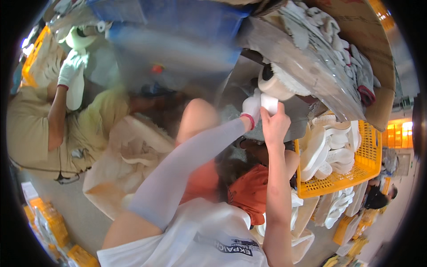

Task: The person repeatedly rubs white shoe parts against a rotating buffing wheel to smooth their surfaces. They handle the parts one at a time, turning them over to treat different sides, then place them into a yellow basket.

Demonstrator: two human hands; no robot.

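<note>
My left hand (251,107), in a white glove with a red cuff, is closed against one side of a small white piece (269,103) that looks like a shoe sole. My bare right hand (275,125) grips the same piece from the near side, fingers bent around it. Just beyond both hands is a round, whitish buffing wheel (281,84) with a dark centre. Whether the piece touches the wheel I cannot tell. A grey sleeve covers most of my left arm.
To the right, a yellow basket (371,149) holds several white soles (331,149). Gloves (307,31) fill a cardboard box (378,53) beyond it. A blue crate (178,26) stands ahead. At left, a co-worker's gloved hand (73,66) holds a sole (76,91) near another wheel (80,39).
</note>
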